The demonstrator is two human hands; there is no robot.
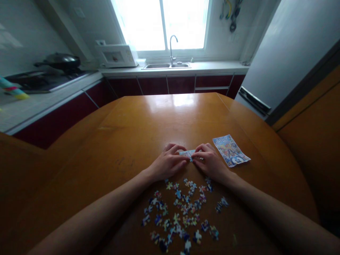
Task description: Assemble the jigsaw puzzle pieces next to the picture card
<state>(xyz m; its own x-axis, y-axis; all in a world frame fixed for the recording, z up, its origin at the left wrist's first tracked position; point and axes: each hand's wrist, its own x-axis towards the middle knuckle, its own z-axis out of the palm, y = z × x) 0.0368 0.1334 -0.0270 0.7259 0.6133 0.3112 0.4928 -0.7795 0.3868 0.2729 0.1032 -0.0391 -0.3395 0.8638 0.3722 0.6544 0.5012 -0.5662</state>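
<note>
A small joined strip of jigsaw puzzle (187, 153), light blue and white, lies flat on the table between my two hands. Curled around its left end, my left hand (170, 162) has its thumb at the lower edge and its fingers at the upper edge. My right hand (209, 163) is closed at the right part, its thumb and fingertips pinched on a puzzle piece at the lower edge; the fingers partly hide that piece. Nearer to me, many loose jigsaw pieces (186, 207) are scattered in a patch between my forearms.
To the right of my right hand lies a printed picture sheet (230, 150) with a blue cartoon design. Everything rests on a wooden table (148, 120). Beyond it are a counter with a sink (167, 66), a microwave (117, 56), a stove with a pan (62, 61), and a fridge (294, 49).
</note>
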